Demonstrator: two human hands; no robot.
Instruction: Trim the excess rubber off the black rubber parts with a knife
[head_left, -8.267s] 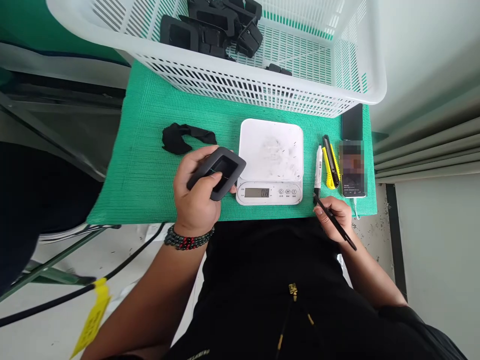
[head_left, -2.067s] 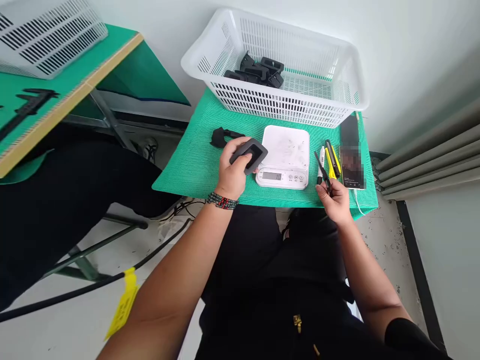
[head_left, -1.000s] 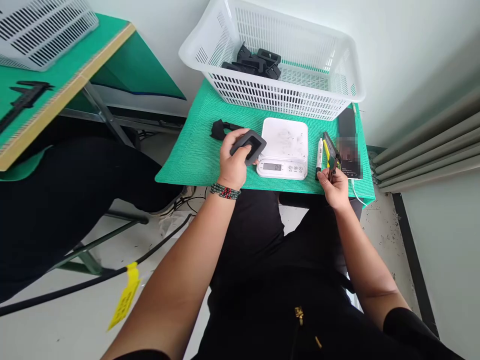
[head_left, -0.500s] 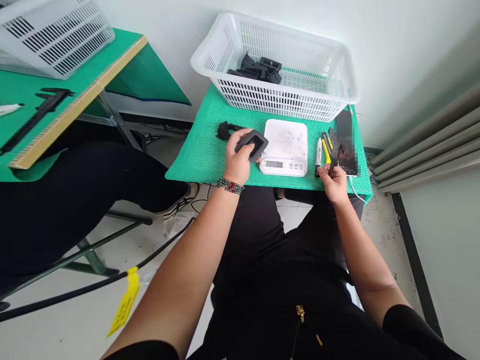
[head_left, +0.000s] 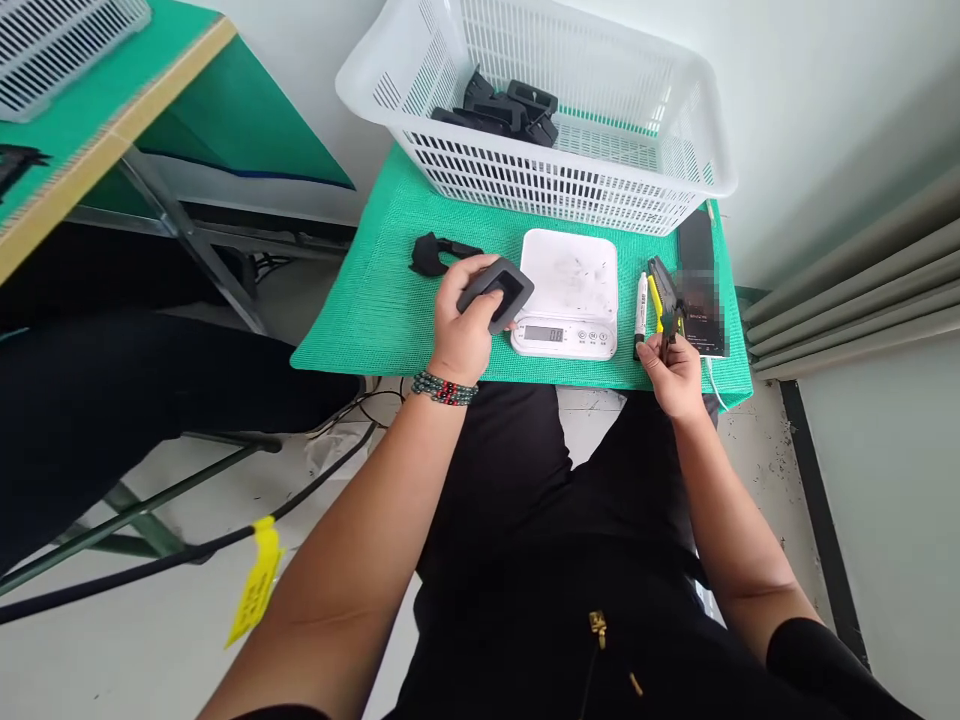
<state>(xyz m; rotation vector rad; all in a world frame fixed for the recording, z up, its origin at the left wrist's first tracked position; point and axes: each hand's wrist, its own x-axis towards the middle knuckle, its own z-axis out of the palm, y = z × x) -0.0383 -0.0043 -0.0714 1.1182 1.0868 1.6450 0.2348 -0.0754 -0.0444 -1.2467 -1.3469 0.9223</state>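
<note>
My left hand (head_left: 466,325) is closed around a black rectangular frame-shaped part (head_left: 514,290) with a recessed opening, my thumb lying across it. It is held just beside the left edge of a white digital scale (head_left: 570,265). The scale's pan carries only small dark shavings. Behind my left hand a black irregular part (head_left: 429,254) lies on the green cloth. My right hand (head_left: 675,375) is closed at the near right of the table, fingers pinched on a dark narrow tool (head_left: 670,318) whose kind I cannot make out. A white marker (head_left: 642,305) and a yellow-handled tool (head_left: 655,300) lie beside it.
A white plastic basket (head_left: 540,185) with several black parts (head_left: 499,110) stands at the back of the green-covered table (head_left: 360,310). At the right lies a dark, partly blurred flat object (head_left: 701,320) with a white cable. Another person's leg (head_left: 150,390) is at left, near a second table (head_left: 112,130).
The camera view has shifted, so the second table slides leftward and partly out of frame. Both hands keep their grips; the frame-shaped part stays beside the scale.
</note>
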